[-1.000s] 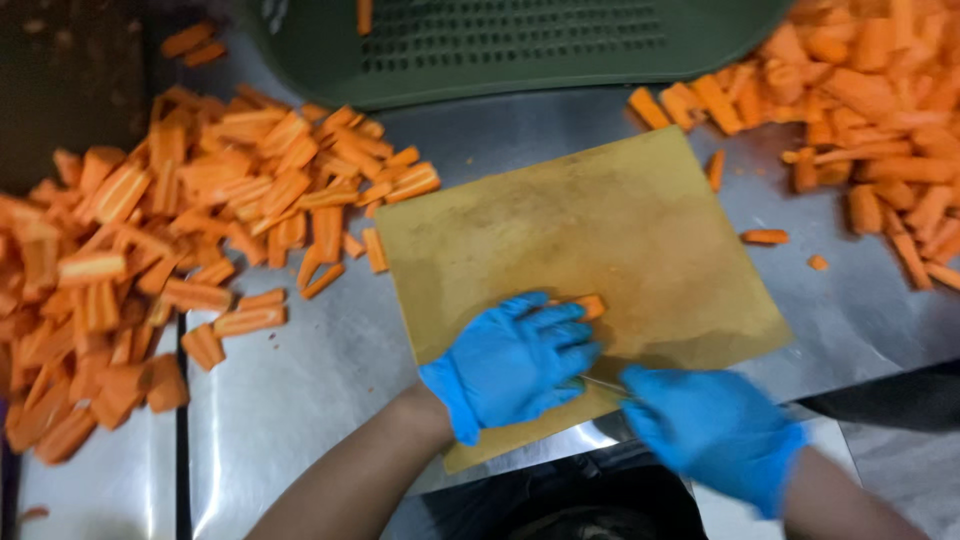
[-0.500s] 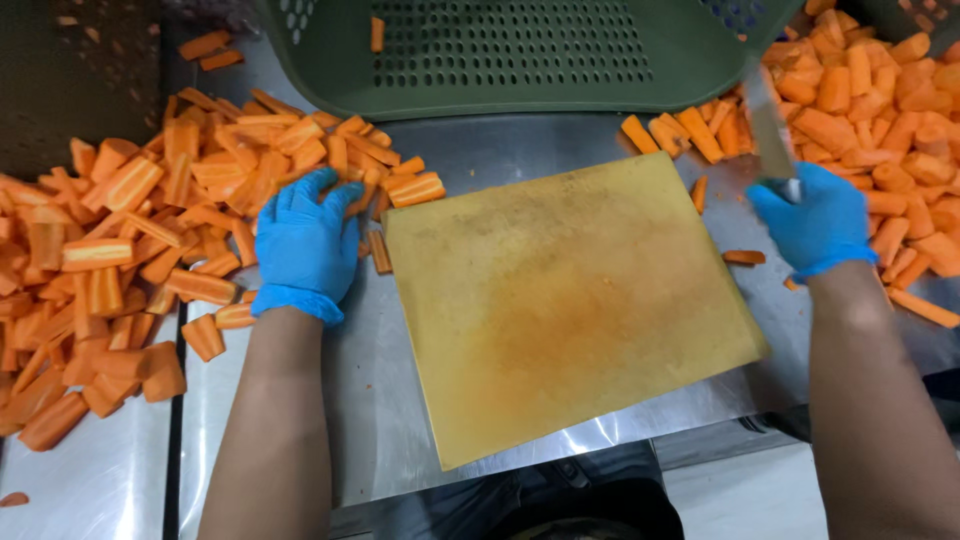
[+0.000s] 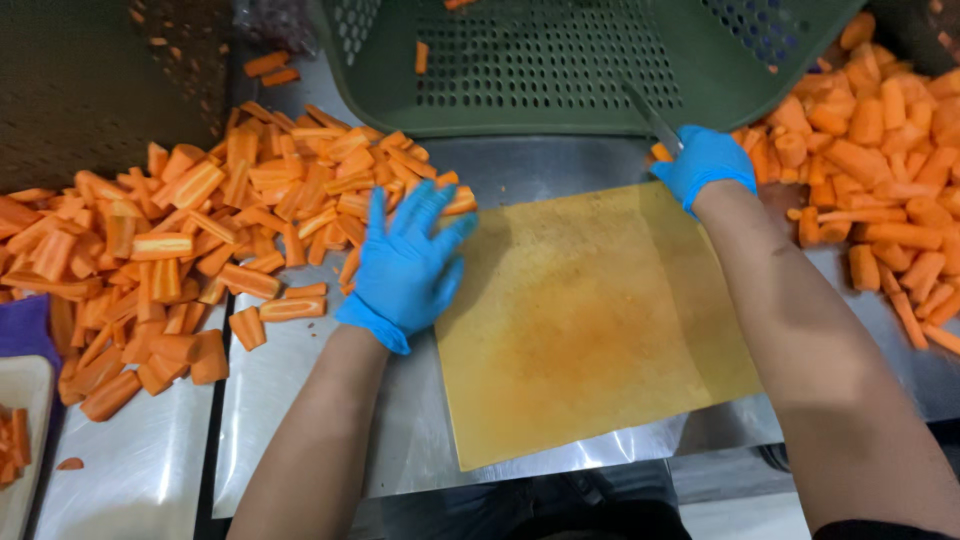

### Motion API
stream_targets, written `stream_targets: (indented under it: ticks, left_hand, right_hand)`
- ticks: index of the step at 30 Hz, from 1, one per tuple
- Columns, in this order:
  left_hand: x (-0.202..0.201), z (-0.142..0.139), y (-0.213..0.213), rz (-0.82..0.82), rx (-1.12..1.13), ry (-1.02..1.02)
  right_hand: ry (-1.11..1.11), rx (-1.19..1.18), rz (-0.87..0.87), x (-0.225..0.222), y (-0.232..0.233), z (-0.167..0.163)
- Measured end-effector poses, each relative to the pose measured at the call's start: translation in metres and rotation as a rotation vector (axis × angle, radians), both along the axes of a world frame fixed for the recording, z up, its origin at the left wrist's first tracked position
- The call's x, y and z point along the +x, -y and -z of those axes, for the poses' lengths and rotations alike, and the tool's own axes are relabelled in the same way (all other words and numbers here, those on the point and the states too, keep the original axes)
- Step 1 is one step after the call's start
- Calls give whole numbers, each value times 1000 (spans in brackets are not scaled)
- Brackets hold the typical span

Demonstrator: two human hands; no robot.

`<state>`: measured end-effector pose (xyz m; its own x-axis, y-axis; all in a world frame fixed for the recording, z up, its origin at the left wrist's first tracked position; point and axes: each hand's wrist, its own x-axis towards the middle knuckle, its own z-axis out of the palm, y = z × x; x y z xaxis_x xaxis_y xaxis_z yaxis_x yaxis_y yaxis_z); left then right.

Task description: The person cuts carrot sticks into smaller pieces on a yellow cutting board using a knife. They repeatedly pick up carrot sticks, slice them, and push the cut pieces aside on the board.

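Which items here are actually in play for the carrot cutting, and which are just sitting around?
In play:
- left hand, open, at the edge of the cut carrot pile
- right hand, gripping a knife
- uncut carrot chunks
- yellow cutting board, bare

Lying about:
- green perforated crate
- purple cloth
- pale tray, far left edge

Blue gloves, bare forearms
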<state>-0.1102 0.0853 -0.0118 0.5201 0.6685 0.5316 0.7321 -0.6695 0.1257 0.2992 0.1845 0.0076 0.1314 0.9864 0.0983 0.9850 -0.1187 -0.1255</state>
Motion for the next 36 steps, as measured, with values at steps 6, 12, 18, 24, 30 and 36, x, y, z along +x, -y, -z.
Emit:
stream_targets:
  ticks: [6, 12, 18, 24, 30, 36]
  left_hand:
    - [20, -1, 13, 145, -37, -3]
    - [41, -19, 35, 296, -220, 170]
    - [57, -19, 58, 632, -389, 69]
    - [61, -2, 62, 624, -499, -83]
    - [60, 8, 58, 634, -452, 28]
    - [61, 7, 57, 640, -503, 56]
  right_hand:
    - [-294, 33, 12, 4, 7, -17]
    - [-716, -388, 26, -45, 128, -41]
    - [-700, -284, -125, -119, 268, -21]
    - [-625, -128, 12, -117, 300, -28]
    - [-422, 79, -214, -117, 335, -4]
    - [-289, 68, -269, -120, 337, 13]
